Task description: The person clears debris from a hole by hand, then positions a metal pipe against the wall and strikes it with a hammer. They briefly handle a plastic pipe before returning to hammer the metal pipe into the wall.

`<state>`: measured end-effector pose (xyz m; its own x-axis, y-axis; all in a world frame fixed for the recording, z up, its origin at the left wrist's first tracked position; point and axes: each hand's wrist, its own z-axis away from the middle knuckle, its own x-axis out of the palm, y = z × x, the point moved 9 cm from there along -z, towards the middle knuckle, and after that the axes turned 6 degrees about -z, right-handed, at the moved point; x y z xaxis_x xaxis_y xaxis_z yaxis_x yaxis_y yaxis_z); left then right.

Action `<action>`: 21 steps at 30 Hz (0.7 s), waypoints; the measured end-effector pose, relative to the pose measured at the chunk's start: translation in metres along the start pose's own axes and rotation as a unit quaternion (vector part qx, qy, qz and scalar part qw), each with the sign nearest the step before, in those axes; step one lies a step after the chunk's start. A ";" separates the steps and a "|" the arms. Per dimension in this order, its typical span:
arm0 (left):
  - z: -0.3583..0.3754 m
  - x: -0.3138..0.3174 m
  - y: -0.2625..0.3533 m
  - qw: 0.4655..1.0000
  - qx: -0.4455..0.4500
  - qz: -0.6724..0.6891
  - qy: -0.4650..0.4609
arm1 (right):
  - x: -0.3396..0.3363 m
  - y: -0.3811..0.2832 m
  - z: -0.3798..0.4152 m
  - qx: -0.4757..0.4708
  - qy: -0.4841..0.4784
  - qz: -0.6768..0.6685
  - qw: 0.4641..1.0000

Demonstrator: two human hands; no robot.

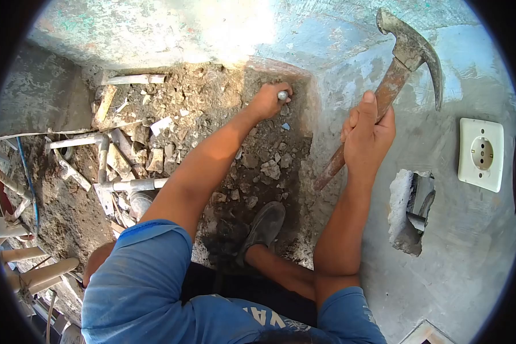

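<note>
My right hand (pixel 368 135) is closed round the wooden handle of a claw hammer (pixel 407 54), raised beside the grey wall. The hammer's steel head is at the top, its claw curving down to the right. Down by the corner of the floor, my left hand (pixel 269 100) is wrapped round a metal chisel (pixel 282 95). Only the chisel's round struck end shows; its lower part is hidden by my fingers and cannot be seen against the ground. Broken rubble (pixel 270 169) and dirt lie below that hand.
A socket plate (pixel 480 153) and a broken-out hole (pixel 411 212) are in the right wall. White pipes (pixel 135 185) and debris lie left. Several bamboo poles (pixel 43 272) stand lower left. My shoe (pixel 265 223) rests on the dirt.
</note>
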<state>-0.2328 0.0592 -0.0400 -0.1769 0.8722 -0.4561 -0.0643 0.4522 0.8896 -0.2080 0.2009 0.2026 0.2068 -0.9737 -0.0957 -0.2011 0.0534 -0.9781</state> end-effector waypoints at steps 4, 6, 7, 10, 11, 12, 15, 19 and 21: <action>0.018 -0.020 0.006 0.998 0.009 -0.007 -0.067 | -0.006 0.002 -0.003 0.003 0.004 0.005 1.000; 0.015 -0.041 -0.010 1.000 -0.004 0.005 0.011 | -0.006 -0.002 -0.002 0.007 0.014 -0.002 1.000; 0.014 -0.057 -0.020 0.995 -0.020 0.018 0.096 | -0.007 -0.003 -0.002 0.010 0.017 -0.009 1.000; 0.013 -0.062 -0.024 0.990 0.046 -0.065 0.120 | -0.007 -0.002 -0.002 0.013 0.022 -0.019 0.999; 0.015 -0.060 -0.028 0.989 0.046 -0.067 0.123 | -0.006 -0.002 -0.003 0.012 0.019 -0.022 0.999; 0.022 -0.054 -0.024 0.993 0.038 -0.047 0.100 | -0.005 -0.001 -0.003 0.013 0.012 -0.017 1.000; 0.024 -0.055 -0.006 0.996 0.011 -0.070 0.046 | -0.005 0.002 -0.003 0.011 0.008 -0.001 1.000; 0.023 -0.057 -0.013 0.996 -0.083 -0.032 0.001 | -0.006 0.001 -0.002 0.014 0.015 0.000 1.000; 0.019 -0.061 -0.020 0.995 -0.060 -0.032 0.066 | -0.008 -0.002 -0.001 0.010 0.023 -0.009 1.000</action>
<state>-0.2021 0.0005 -0.0299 -0.2964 0.8060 -0.5124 -0.1953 0.4740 0.8586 -0.2103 0.2088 0.2054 0.1667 -0.9835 -0.0699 -0.1776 0.0397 -0.9833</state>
